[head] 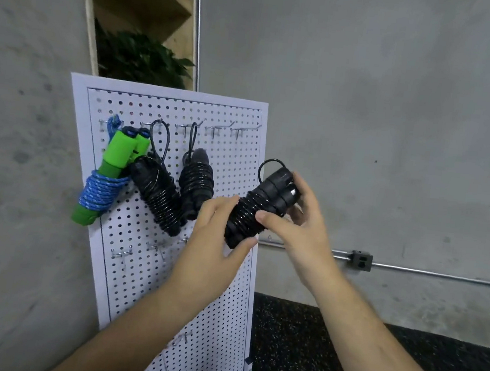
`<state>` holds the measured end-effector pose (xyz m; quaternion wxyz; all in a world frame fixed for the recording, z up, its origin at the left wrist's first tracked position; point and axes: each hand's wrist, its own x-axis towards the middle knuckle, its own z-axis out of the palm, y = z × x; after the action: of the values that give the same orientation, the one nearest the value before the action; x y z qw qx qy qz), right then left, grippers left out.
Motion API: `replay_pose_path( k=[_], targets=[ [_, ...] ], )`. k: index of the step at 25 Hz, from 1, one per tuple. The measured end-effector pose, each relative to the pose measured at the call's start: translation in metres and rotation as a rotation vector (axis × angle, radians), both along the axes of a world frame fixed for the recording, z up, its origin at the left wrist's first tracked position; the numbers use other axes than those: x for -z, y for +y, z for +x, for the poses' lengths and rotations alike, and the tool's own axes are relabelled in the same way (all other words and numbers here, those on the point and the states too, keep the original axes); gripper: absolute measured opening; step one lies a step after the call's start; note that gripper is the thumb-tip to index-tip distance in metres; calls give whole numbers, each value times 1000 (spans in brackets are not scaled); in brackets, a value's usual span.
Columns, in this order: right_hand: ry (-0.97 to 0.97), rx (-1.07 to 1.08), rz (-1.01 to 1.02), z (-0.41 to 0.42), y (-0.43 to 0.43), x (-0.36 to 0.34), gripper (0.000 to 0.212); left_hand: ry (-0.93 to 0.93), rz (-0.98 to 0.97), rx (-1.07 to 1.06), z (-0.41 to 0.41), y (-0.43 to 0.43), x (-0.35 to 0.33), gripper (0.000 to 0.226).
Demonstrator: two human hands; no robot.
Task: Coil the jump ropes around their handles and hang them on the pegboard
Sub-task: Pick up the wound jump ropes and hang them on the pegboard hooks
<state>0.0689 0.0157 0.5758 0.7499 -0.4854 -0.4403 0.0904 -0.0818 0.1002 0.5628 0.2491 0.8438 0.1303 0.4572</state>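
Observation:
A black jump rope (255, 209), coiled round its two handles, is held tilted in front of the right edge of the white pegboard (219, 303). My left hand (217, 236) grips its lower end, thumb under the bottom. My right hand (297, 221) holds its upper part, thumb across the coils, fingers behind the handle tops. A small loop of cord sticks up at the bundle's top. Three coiled ropes hang from the top row of hooks: a green-handled one with blue cord (109, 171) and two black ones (158, 194) (196, 186).
Free metal hooks (237, 130) stick out at the top right of the pegboard, and more hooks (121, 254) sit lower down. Behind is a grey concrete wall with a conduit and outlet box (361, 260). A wooden shelf with a plant (142, 56) stands behind the board. Dark speckled floor lies at lower right.

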Motion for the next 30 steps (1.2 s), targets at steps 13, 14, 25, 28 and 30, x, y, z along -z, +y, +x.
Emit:
replay_pose_path(
  k=[13,14,25,28,30],
  targets=[
    [-37,-93,-42,21,63,-78,89,24,497,-609,28,39,-59,67],
    [-28,-95,-43,23,67,-79,89,27,508,-623,30,43,-61,68],
    [-82,-62,-133,27,90,-67,70,234,550,-651,40,63,-56,58],
    [-155,-6,-166,23,85,-58,73,269,582,-661,38,67,-48,62],
    [-206,57,-182,20,84,-51,70,273,597,-656,37,69,-44,62]
  ],
)
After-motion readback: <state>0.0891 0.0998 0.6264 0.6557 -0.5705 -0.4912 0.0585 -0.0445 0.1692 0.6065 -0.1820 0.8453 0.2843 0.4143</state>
